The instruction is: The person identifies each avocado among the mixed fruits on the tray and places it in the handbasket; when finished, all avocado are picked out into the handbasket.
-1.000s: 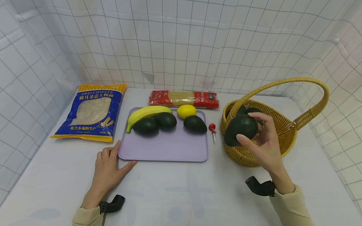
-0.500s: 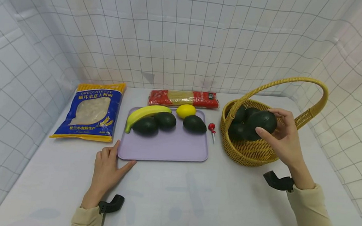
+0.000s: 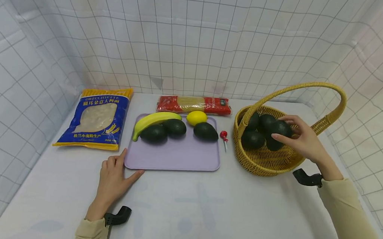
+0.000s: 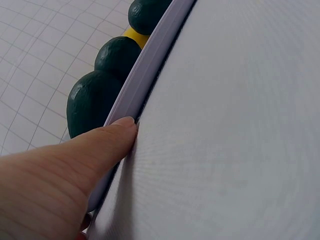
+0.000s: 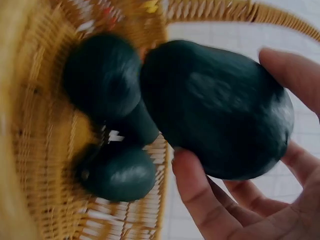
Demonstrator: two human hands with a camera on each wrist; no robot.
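My right hand (image 3: 303,139) grips a dark green avocado (image 3: 282,129) inside the right part of a wicker basket (image 3: 260,169). In the right wrist view, the thumb and fingers close round this avocado (image 5: 215,110), and other avocados (image 5: 117,172) lie deeper in the basket. Resting at the front left corner of a lilac tray (image 3: 175,157) is my left hand (image 3: 114,179), its thumb straight along the front edge and a finger at the left edge. On the tray lie a banana (image 3: 157,118), a lemon (image 3: 196,118) and three avocados (image 3: 205,131).
The basket's tall handle (image 3: 316,83) arches up over its back and right side. A red lollipop (image 3: 224,134) lies between tray and basket. Behind the tray is a red pasta packet (image 3: 194,104); a blue orecchiette bag (image 3: 95,117) lies at left.
My right hand has carried the avocado rightward from the basket's left side and lowered it among the other avocados. The left hand has stayed at the tray corner.
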